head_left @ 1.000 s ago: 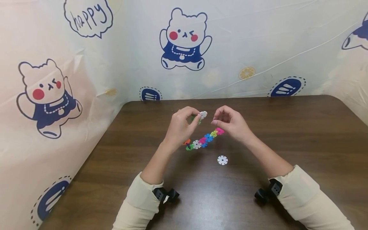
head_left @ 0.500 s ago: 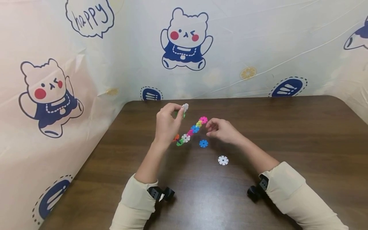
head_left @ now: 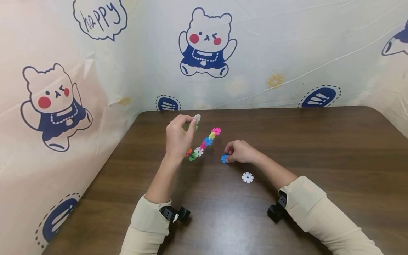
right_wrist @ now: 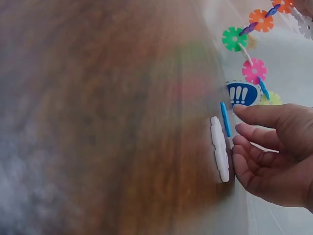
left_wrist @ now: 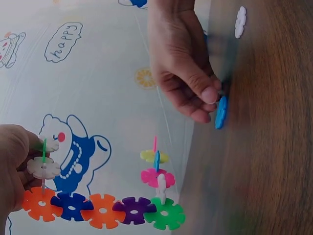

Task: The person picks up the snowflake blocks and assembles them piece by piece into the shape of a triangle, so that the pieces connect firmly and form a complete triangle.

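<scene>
My left hand (head_left: 180, 136) pinches the white end of a chain of flower-shaped interlocking discs (left_wrist: 102, 211), held up above the table. Linked discs in orange, dark blue, purple, green, white, pink and yellow hang in a curve, with a pink disc (head_left: 216, 131) at the free end. Low over the table, my right hand (head_left: 243, 152) has its thumb and fingertips right at a loose blue disc (head_left: 224, 158). That disc lies flat on the wood, partly covered by the fingers in the head view. In the right wrist view the fingertips (right_wrist: 238, 128) are bent beside its edge.
A loose white disc (head_left: 247, 177) lies on the brown wooden table (head_left: 318, 152), nearer the person than the blue one. A printed curtain (head_left: 255, 42) with cartoon bears hangs behind the table and along its left side.
My left hand has carried the chain left and slightly away, uncovering the blue disc. My right hand has come down and left from beside the chain's pink end to the blue disc.
</scene>
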`<state>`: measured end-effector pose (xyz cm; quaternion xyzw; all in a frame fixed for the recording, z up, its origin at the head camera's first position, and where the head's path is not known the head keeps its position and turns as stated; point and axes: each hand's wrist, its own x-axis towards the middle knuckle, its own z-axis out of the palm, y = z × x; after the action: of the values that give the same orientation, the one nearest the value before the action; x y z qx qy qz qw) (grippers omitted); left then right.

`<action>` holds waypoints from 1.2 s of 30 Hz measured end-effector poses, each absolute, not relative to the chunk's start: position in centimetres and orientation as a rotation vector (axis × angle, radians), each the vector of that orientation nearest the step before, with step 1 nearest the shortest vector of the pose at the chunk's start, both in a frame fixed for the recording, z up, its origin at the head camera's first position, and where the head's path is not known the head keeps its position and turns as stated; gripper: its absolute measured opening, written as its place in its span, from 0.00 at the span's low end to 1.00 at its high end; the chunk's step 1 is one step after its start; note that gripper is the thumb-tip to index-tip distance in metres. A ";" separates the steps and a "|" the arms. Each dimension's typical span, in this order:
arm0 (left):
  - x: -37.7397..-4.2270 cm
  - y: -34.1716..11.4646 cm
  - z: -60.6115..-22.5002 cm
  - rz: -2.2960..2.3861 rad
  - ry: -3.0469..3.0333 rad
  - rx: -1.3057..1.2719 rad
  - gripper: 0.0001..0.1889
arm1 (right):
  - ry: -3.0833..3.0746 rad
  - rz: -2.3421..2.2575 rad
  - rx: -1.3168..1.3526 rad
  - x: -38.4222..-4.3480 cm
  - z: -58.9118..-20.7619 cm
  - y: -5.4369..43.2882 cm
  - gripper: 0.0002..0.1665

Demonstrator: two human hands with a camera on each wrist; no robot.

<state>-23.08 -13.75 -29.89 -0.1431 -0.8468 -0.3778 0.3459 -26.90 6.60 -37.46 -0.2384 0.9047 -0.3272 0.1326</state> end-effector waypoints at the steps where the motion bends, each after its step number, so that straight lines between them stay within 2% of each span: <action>1: -23.1 -13.8 -29.9 -0.985 -2.201 -0.363 0.05 | 2.623 -0.933 -0.679 -26.9 -37.5 6.6 0.15; 9: -22.8 -13.9 -29.7 -1.008 -2.229 -0.309 0.06 | 2.664 -0.836 -0.713 -26.8 -37.5 6.5 0.16; 25: -23.1 -13.4 -30.2 -1.002 -2.193 -0.381 0.06 | 2.654 -0.871 -0.800 -26.4 -37.5 6.6 0.15; 36: -23.2 -12.8 -30.3 -1.020 -2.219 -0.421 0.05 | 2.621 -1.380 -0.720 -26.1 -36.5 7.9 0.06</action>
<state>-23.21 -12.82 -30.30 -0.1607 -0.8467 -0.3890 0.3255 -26.09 7.89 -36.52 -0.2359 0.8589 -0.4522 0.0466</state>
